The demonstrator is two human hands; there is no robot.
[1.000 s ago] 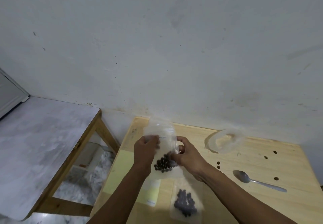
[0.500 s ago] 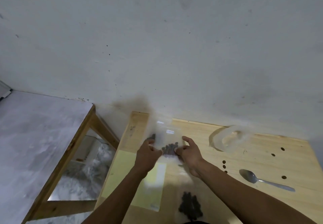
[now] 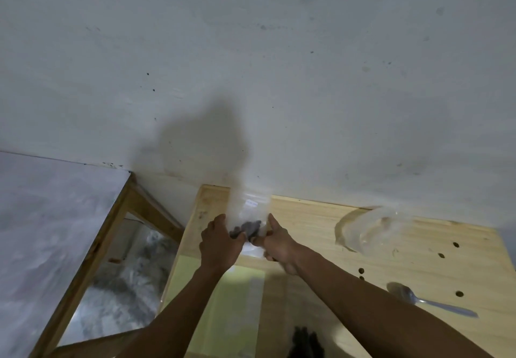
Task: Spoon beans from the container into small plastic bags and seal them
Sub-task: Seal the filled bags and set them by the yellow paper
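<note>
While I hold the small plastic bag (image 3: 249,212) up over the far left part of the wooden table (image 3: 307,226), my left hand (image 3: 220,242) grips its lower left side with the fingers curled round the plastic, and my right hand (image 3: 275,242) pinches the lower right side, thumb raised along the bag's edge. The bag stands upright between my hands, its clear top reaching up in front of the wall (image 3: 251,64), and a small clump of dark beans (image 3: 250,227) sits low inside it, just between my fingers. To the right, well apart from my hands, the clear container (image 3: 371,230) rests on the table near the wall. The spoon (image 3: 427,300) lies nearer to me by the right edge, bowl toward the left. A few loose beans (image 3: 441,255) are scattered on the wood between container and spoon. Under my forearms lies a pale yellow-green sheet (image 3: 195,288), and at the bottom edge a dark heap of beans in another bag (image 3: 305,343) shows only in part.
</note>
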